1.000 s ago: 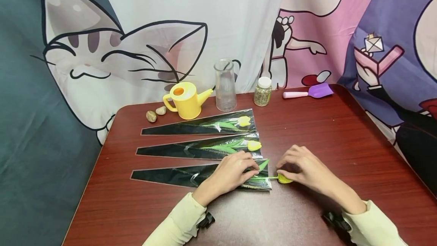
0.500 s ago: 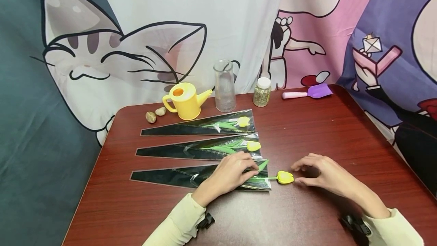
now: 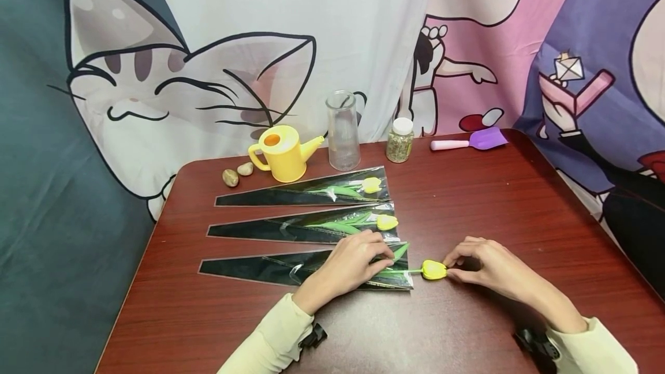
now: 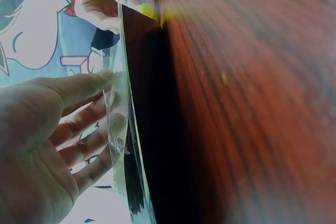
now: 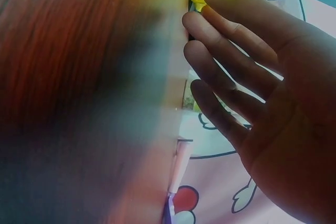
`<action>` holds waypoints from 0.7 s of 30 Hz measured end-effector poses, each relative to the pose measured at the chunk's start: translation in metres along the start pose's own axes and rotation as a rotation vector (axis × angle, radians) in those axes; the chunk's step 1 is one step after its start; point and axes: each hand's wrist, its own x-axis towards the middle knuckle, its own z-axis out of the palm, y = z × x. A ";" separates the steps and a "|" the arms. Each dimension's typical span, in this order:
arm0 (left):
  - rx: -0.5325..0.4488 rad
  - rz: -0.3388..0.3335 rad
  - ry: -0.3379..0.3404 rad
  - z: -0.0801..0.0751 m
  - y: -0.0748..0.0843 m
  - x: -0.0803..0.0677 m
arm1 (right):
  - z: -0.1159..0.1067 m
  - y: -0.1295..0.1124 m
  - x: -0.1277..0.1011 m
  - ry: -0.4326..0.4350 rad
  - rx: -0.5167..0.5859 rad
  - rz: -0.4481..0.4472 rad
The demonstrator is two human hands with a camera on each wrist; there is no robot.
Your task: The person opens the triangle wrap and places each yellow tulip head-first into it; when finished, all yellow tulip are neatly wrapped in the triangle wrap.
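Note:
A yellow tulip (image 3: 433,270) sticks out of the right end of the nearest clear-fronted black flower sleeve (image 3: 249,266), its stem and leaves partly inside. My right hand (image 3: 493,267) pinches the tip of the bloom between thumb and index finger. In the right wrist view the other fingers of that hand (image 5: 273,77) are spread and hold nothing. Fingertips of my left hand (image 3: 353,261) press on the sleeve near its mouth and hide part of the stem. The left wrist view shows this hand (image 4: 58,124) with extended fingers touching the clear film.
Two more sleeves, each with a yellow tulip (image 3: 387,222) (image 3: 371,184), lie behind. Along the back stand a yellow watering can (image 3: 286,157), a glass vase (image 3: 344,137) and a white-lidded jar (image 3: 400,143). Two stones (image 3: 230,177) and a purple shovel (image 3: 485,138) lie there too.
My right hand let go of the bloom, drew back to the right, then came in again and took its tip. The tulip and my left hand look unmoved.

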 end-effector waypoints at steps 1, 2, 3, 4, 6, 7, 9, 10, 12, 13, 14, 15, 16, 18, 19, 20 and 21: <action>0.000 0.000 -0.001 0.000 0.000 0.000 | 0.000 0.000 0.000 0.003 0.001 0.001; 0.000 0.000 -0.001 0.000 0.000 0.000 | 0.000 -0.001 0.000 0.004 0.003 0.002; -0.001 0.000 -0.001 0.000 0.000 0.000 | 0.000 -0.002 0.000 0.005 0.006 0.005; -0.001 0.001 -0.001 0.000 0.000 0.000 | 0.001 -0.002 0.000 0.006 0.007 0.007; -0.002 0.003 0.003 0.000 0.000 0.001 | 0.002 -0.005 0.002 0.008 0.016 0.008; -0.003 0.004 0.005 0.000 0.001 0.001 | 0.003 -0.006 0.003 0.007 0.022 0.007; -0.008 0.005 0.009 0.000 0.001 0.001 | 0.005 -0.009 0.006 0.002 0.042 0.000; -0.010 0.005 0.010 0.000 0.001 0.000 | 0.007 -0.010 0.007 -0.001 0.049 -0.006; -0.016 0.004 0.013 0.000 0.001 0.000 | 0.010 -0.013 0.012 -0.011 0.061 -0.015; -0.019 0.003 0.014 0.000 0.001 0.000 | 0.012 -0.014 0.014 -0.015 0.062 -0.019; -0.019 0.003 0.014 0.000 0.002 0.000 | 0.013 -0.015 0.016 -0.018 0.059 -0.022; -0.019 0.002 0.014 0.000 0.002 0.000 | 0.015 -0.015 0.018 -0.020 0.055 -0.025; -0.017 0.002 0.015 0.000 0.002 0.000 | 0.017 -0.016 0.020 -0.019 0.049 -0.028; -0.013 0.001 0.014 -0.001 0.002 0.000 | 0.020 -0.017 0.024 -0.014 0.045 -0.036; -0.014 0.001 0.014 -0.001 0.002 0.001 | 0.021 -0.017 0.025 -0.010 0.046 -0.041; -0.016 0.001 0.013 -0.001 0.002 0.001 | 0.022 -0.018 0.027 -0.005 0.050 -0.047; -0.018 0.001 0.012 -0.001 0.002 0.001 | 0.023 -0.018 0.028 0.001 0.055 -0.054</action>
